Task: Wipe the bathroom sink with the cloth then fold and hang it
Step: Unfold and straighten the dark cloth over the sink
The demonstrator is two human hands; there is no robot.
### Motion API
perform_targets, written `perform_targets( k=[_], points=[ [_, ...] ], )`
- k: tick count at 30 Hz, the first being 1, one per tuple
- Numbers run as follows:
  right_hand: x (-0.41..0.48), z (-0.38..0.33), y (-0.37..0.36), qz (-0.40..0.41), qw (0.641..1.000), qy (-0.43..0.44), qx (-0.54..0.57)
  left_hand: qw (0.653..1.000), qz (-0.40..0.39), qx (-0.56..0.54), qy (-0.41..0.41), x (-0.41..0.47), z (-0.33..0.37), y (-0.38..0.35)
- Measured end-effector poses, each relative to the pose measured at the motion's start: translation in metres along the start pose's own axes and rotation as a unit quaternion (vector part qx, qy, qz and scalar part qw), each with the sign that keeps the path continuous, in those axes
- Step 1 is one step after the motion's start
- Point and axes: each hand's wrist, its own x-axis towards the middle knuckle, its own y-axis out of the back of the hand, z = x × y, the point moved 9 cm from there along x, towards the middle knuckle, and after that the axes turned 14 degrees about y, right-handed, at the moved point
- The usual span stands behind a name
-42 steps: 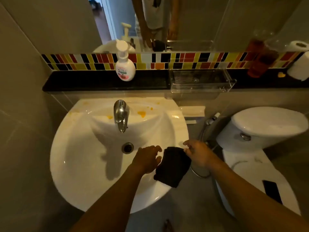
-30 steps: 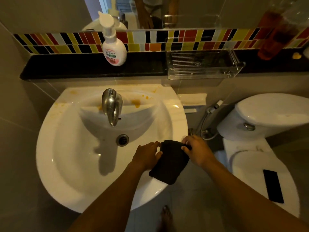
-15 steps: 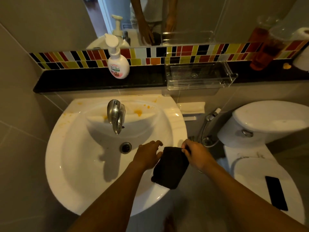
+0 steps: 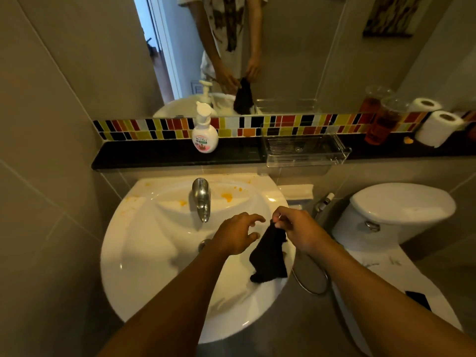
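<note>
A white round sink [image 4: 144, 253] fills the lower middle, with orange stains [image 4: 227, 196] on its back ledge around the chrome tap [image 4: 201, 199]. A dark cloth [image 4: 269, 253] hangs over the sink's right rim. My right hand [image 4: 296, 229] pinches its top corner and holds it up. Just left of the cloth, my left hand [image 4: 238, 237] hovers over the basin with fingers spread, not touching the fabric. The drain [image 4: 203, 244] is partly hidden behind that hand.
A black shelf [image 4: 154, 155] behind the sink carries a pump soap bottle [image 4: 205, 134], a clear plastic tray [image 4: 304, 149], a reddish jar [image 4: 377, 124] and toilet rolls [image 4: 438, 127]. A toilet [image 4: 401, 210] stands right, with a spray hose [image 4: 311, 276] between. A mirror is above.
My right hand has lifted the cloth's corner off the rim, so the cloth now hangs unfolded. My left hand has come off it. The view has tilted upward.
</note>
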Motion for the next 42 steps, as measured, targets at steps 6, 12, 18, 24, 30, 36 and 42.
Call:
perform_targets(
  k=[6,12,18,24,30,36,42],
  points=[
    [0.004,-0.050,0.022,0.033,0.999,0.015,-0.020,0.998,0.000,-0.070,0.005,-0.018,-0.002,0.041],
    [0.009,-0.087,0.043,0.031,0.999,0.015,-0.020,0.991,0.009,-0.125,-0.042,-0.031,0.024,0.087],
    [0.007,-0.121,0.065,0.056,0.997,0.043,-0.018,0.988,-0.012,-0.136,-0.069,-0.047,0.045,0.113],
    [0.004,-0.137,0.071,0.073,0.996,0.047,-0.001,0.987,-0.023,-0.140,-0.072,-0.063,0.042,0.129],
    [-0.005,-0.120,0.041,-0.045,0.998,0.007,-0.045,0.977,-0.001,-0.205,-0.060,-0.071,0.031,0.160],
    [-0.009,-0.117,0.021,0.027,0.996,-0.031,0.076,0.983,-0.013,-0.165,-0.074,-0.075,0.031,0.164],
    [0.002,-0.133,0.018,0.061,0.998,0.005,0.034,0.990,-0.009,-0.100,-0.102,-0.079,0.032,0.170]
  ],
)
